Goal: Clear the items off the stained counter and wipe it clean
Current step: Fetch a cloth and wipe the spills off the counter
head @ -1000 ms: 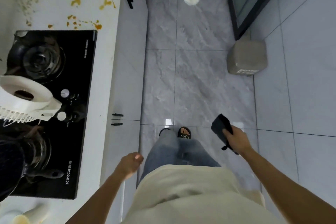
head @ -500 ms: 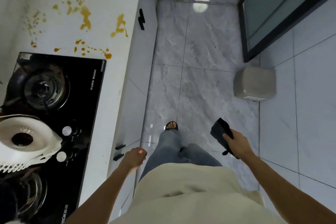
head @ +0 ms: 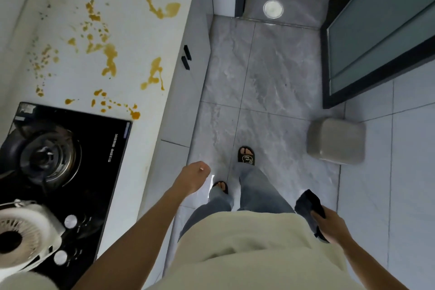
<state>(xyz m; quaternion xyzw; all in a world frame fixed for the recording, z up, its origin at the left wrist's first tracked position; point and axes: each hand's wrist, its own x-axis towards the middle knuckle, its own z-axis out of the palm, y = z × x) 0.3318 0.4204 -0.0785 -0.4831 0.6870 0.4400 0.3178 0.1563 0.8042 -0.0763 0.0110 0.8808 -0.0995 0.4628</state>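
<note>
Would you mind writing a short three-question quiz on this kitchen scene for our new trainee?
1. True or false: the orange stains on the white counter have already been wiped away.
2. Which hand grips the dark cloth? A) left hand B) right hand C) neither
3. Fill in: the white fan rests on the black ____.

Key:
1. False; the stains are spread over the counter beyond the stove.
2. B; the left hand holds nothing and hangs beside the counter's edge.
3. Stove.
</note>
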